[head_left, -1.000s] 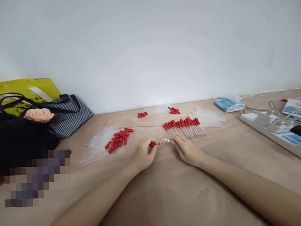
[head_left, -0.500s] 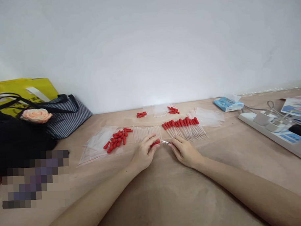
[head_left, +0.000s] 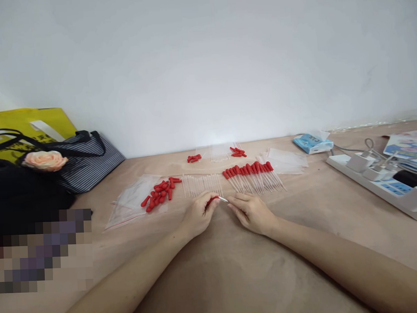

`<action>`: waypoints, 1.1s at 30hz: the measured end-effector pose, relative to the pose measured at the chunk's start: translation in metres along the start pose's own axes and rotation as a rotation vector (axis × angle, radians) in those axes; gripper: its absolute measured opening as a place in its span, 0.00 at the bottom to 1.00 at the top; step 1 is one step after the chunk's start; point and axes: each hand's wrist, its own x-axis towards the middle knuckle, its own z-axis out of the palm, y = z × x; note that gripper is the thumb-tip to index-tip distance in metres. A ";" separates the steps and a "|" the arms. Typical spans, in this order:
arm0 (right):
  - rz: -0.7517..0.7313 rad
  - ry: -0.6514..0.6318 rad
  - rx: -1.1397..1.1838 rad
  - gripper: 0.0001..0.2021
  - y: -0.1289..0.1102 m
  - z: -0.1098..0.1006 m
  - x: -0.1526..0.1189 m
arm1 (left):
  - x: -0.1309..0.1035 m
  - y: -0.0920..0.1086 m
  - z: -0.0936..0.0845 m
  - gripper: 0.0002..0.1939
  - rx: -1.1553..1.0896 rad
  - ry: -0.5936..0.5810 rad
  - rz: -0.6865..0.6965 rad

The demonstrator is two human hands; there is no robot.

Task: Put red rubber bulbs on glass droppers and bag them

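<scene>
My left hand [head_left: 198,212] is closed around a red rubber dropper bulb [head_left: 212,200]. From the right, my right hand [head_left: 253,212] pinches a thin clear dropper tube [head_left: 223,199], whose end meets the bulb's mouth; how deep it sits inside, I cannot tell. Just beyond the hands lies a row of bare clear tubes [head_left: 201,185]. Right of these is a row of droppers [head_left: 250,177] with red bulbs on top. A pile of loose red bulbs [head_left: 159,194] rests at the left, partly on clear zip bags [head_left: 130,202].
Near the wall are two small groups of bulbs [head_left: 194,158] with tubes between them. More clear bags [head_left: 287,161] lie at the back right, near a blue tissue pack [head_left: 312,143]. A power strip [head_left: 377,182] with plugs stands right; bags [head_left: 92,158] stand left.
The gap between the tube and bulb has closed, with my right hand moved slightly left. The bulb has tilted a little, and the whole view has shifted slightly.
</scene>
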 end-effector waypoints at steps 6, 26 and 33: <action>-0.137 -0.042 -0.140 0.14 0.010 -0.002 0.003 | -0.002 -0.002 -0.001 0.10 0.020 -0.046 0.046; -0.301 -0.012 -0.165 0.12 0.012 -0.004 0.010 | -0.003 0.002 0.001 0.11 0.247 -0.160 0.198; -0.165 -0.010 -0.132 0.13 0.019 -0.012 0.009 | -0.001 -0.001 -0.010 0.10 0.199 -0.095 0.089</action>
